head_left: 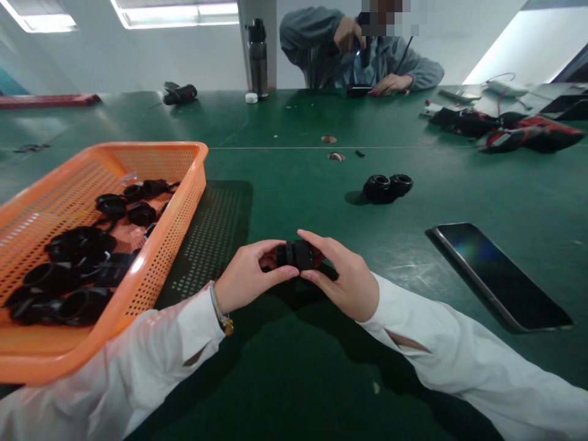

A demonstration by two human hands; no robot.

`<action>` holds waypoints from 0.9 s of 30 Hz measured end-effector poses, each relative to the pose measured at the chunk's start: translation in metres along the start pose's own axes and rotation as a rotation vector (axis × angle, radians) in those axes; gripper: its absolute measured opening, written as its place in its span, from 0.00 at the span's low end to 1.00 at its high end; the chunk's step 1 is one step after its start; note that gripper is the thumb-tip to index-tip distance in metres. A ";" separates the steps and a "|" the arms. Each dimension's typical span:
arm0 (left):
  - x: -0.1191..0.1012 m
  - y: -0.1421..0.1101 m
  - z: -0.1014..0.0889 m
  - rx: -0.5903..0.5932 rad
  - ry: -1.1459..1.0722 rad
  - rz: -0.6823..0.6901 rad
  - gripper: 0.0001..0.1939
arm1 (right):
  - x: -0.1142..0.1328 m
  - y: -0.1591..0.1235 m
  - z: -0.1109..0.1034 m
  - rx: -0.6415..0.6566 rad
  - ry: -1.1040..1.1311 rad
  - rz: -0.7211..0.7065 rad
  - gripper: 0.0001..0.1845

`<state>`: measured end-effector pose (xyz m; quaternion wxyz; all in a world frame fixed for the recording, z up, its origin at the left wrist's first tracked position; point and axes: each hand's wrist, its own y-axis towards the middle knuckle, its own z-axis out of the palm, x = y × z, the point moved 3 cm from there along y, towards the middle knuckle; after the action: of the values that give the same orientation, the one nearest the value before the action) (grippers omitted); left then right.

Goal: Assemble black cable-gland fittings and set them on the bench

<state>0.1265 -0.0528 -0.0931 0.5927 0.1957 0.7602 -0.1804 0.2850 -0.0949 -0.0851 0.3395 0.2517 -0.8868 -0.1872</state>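
Note:
My left hand point(248, 275) and my right hand point(342, 275) meet over the green table point(285, 159), and both pinch a small black ring-shaped part point(296, 254) between thumb and fingers. The left grips its left end, the right its right end. Both arms wear white sleeves, and a bracelet sits on the left wrist. To the left, an orange mesh basket point(184, 202) holds several black parts of the same kind point(78, 263). Two more black ring parts point(387, 187) lie joined on the table beyond my hands.
A dark phone point(500, 275) lies flat at the right. Across the table a person in a grey jacket point(358, 55) sits with a hand on the surface. A bottle point(258, 58), a black tool point(180, 93) and red-and-black items point(519, 131) lie along the far side.

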 end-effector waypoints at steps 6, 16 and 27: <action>-0.001 -0.001 0.000 0.039 -0.015 0.022 0.21 | 0.001 0.001 -0.001 0.026 -0.037 -0.069 0.17; -0.006 -0.003 -0.001 0.058 0.158 0.147 0.17 | 0.002 0.000 0.000 0.074 -0.048 -0.079 0.18; -0.010 -0.006 -0.002 0.059 0.274 0.199 0.18 | 0.002 -0.001 0.000 0.110 0.008 -0.038 0.18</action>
<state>0.1245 -0.0580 -0.0823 0.4926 0.3102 0.8050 -0.1145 0.2845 -0.0969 -0.0846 0.3253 0.2875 -0.8893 -0.1436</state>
